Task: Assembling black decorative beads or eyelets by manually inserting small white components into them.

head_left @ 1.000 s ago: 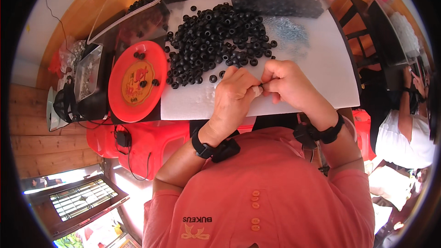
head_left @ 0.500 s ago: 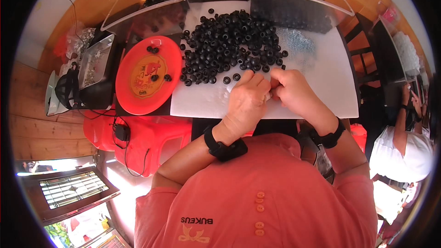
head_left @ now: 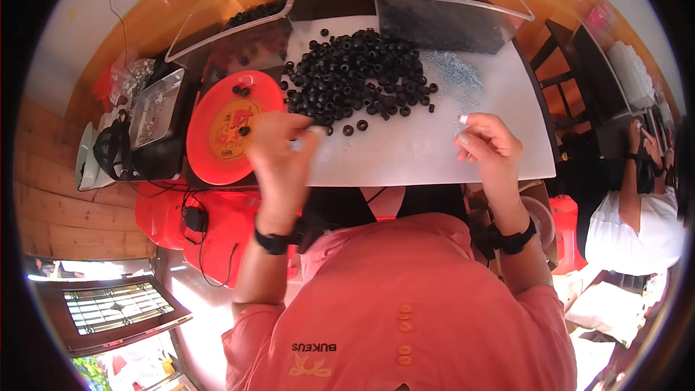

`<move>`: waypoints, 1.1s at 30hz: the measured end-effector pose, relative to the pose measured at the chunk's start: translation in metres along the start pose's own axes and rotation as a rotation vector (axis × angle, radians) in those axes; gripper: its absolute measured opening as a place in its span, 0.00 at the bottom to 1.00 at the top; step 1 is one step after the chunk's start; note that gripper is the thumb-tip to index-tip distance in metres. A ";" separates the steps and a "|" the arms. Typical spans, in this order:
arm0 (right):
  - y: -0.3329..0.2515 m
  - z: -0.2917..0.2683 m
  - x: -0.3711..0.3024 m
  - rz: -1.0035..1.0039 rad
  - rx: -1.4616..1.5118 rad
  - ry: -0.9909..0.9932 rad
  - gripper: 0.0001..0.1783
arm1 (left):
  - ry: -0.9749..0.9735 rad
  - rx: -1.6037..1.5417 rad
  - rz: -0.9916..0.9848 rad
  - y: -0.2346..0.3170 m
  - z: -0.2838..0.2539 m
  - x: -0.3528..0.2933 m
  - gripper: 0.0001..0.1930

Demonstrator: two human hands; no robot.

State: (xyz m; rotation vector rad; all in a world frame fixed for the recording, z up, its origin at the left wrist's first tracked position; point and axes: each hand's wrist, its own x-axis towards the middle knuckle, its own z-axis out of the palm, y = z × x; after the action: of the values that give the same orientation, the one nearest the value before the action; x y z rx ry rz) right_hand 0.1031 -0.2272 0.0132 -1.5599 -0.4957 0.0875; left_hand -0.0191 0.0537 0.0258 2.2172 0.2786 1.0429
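Note:
My left hand (head_left: 281,156) is over the right edge of a red round plate (head_left: 201,152), smeared by motion; what its fingers hold, if anything, cannot be made out. A few small black ring-like parts (head_left: 242,90) lie on the plate. My right hand (head_left: 492,146) hovers above the white work surface (head_left: 405,159), thumb and forefinger apart, nothing visible between them. White coverings show on its fingertips. Left of it spreads a heap of black ring-like parts (head_left: 355,72), with loose ones at its near edge. Small shiny pale pieces (head_left: 456,72) are scattered beyond my right hand.
Two clear plastic bins (head_left: 452,25) with more black parts stand at the back. A tray (head_left: 158,105) of small pieces sits at the far left. Red stools (head_left: 195,224) stand below the table's left side. Another person in white (head_left: 633,228) works at the right.
My hands were together at the table's front, fingers pinched. They have parted: the left has swung left to the plate, the right has shifted right and its fingers have spread.

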 end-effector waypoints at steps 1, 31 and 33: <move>0.003 -0.012 0.000 0.004 -0.014 0.018 0.11 | 0.027 0.020 -0.083 -0.016 -0.015 0.007 0.08; 0.002 -0.006 0.017 -0.693 -1.131 -0.205 0.10 | -0.210 0.352 0.337 0.007 0.060 -0.006 0.14; 0.002 -0.001 0.020 -0.680 -1.103 -0.212 0.11 | -0.208 0.345 0.335 0.011 0.061 -0.005 0.15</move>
State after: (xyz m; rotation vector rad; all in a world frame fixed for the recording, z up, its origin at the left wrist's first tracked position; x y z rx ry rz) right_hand 0.1220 -0.2213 0.0158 -2.3443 -1.3670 -0.6507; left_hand 0.0219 0.0142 0.0015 2.7305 -0.0108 0.9784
